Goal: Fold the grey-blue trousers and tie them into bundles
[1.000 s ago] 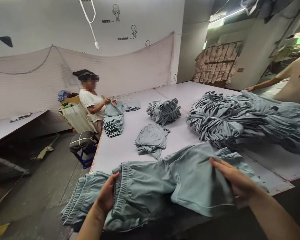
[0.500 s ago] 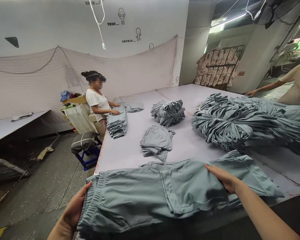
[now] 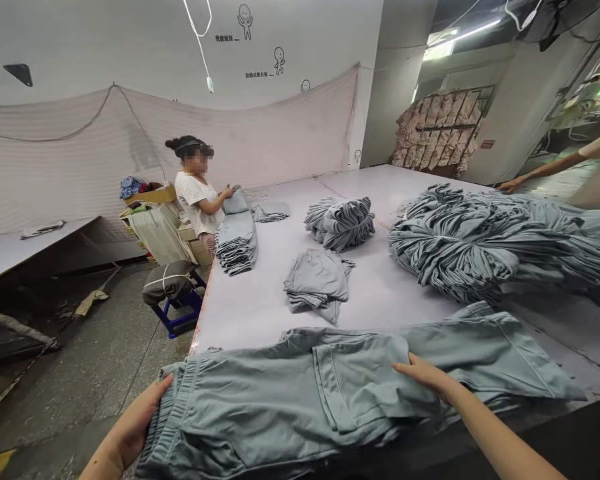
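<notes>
A pair of grey-blue trousers (image 3: pixel 300 393) lies spread lengthways along the near edge of a large pale table (image 3: pixel 260 300). My left hand (image 3: pixel 133 427) grips the elastic waistband at the left end, where it hangs over the table's corner. My right hand (image 3: pixel 423 375) rests flat on the trouser leg near a cargo pocket, fingers stretched out.
A small folded stack (image 3: pixel 317 283), a tied bundle (image 3: pixel 340 223) and a big heap of the same garments (image 3: pixel 480 247) lie farther back. A seated person (image 3: pixel 197 197) handles another stack (image 3: pixel 236 240) at the left edge. Another person's arm (image 3: pixel 545 170) reaches in at the far right.
The trousers went from bunched and lifted to laid out flat. My left hand slid left along the waistband; my right hand smoothed the leg and came nearer.
</notes>
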`<state>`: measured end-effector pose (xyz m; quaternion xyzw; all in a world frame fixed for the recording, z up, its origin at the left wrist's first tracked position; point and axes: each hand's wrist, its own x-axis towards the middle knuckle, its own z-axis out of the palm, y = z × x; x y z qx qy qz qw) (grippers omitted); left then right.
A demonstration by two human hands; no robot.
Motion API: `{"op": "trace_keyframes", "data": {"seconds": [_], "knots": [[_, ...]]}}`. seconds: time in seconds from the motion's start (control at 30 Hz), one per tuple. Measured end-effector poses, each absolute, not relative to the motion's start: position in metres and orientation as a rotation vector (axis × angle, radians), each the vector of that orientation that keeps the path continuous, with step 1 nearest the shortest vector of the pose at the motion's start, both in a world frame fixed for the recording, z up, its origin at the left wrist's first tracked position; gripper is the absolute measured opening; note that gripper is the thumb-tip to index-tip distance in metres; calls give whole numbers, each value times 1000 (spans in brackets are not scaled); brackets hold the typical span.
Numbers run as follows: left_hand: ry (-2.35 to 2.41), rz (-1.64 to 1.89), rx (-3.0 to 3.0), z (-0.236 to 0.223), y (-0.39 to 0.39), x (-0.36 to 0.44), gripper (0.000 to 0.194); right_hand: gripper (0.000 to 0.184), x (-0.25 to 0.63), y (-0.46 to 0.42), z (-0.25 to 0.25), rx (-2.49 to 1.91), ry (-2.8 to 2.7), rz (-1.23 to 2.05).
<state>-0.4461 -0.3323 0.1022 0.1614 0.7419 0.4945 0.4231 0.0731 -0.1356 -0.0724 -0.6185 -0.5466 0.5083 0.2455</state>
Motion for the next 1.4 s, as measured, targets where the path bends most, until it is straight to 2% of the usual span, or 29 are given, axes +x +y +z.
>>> {"op": "trace_keyframes", "data": {"seconds": [0.07,0.17,0.23,0.27,0.4,0.43,0.53,0.6,0.73,0.87,0.97,1.03,1.1,1.23,1.3,1.37,1.4], "knots": [[2062,1210,571,106,-325,-438,30,28,73,-131,-75,-1865,-1589,1200],[2464,1261,999,105,-315,-403,44,34,72,-124,-70,-1976,-1584,1055],[2493,1322,1413,93,-311,-363,50,37,72,-122,-64,-1965,-1575,1015],[2377,1287,1594,83,-310,-340,46,40,74,-123,-61,-1942,-1564,1020],[1724,493,1780,22,-313,-255,22,54,87,-141,-61,-1739,-1483,1273],[1691,334,1812,5,-314,-242,22,53,91,-148,-64,-1722,-1492,1308],[1775,-22,1902,-42,-316,-228,39,34,99,-164,-76,-1807,-1554,1233],[1819,-160,1991,-62,-315,-232,44,33,103,-166,-79,-1815,-1500,1180],[1733,-222,2100,-74,-312,-244,46,44,113,-156,-70,-1872,-1611,986],[1731,-384,2065,-71,-306,-244,47,30,121,-158,-71,-2075,-1835,787],[1722,-328,1983,-68,-298,-241,38,29,114,-171,-74,-2153,-1877,684],[1694,-139,1906,-65,-291,-240,26,36,100,-178,-68,-2185,-1897,566],[1724,93,1851,-62,-284,-239,23,44,74,-184,-57,-2119,-1970,430],[1978,413,1955,-65,-273,-237,38,47,-13,-202,-50,-1689,-2244,415],[2132,380,1992,-74,-270,-234,48,62,-65,-213,-64,-1682,-2311,499],[2262,216,1971,-86,-270,-230,53,79,-108,-220,-83,-1824,-2385,423],[2306,129,1961,-92,-270,-229,54,81,-124,-221,-91,-1918,-2399,394]]}}
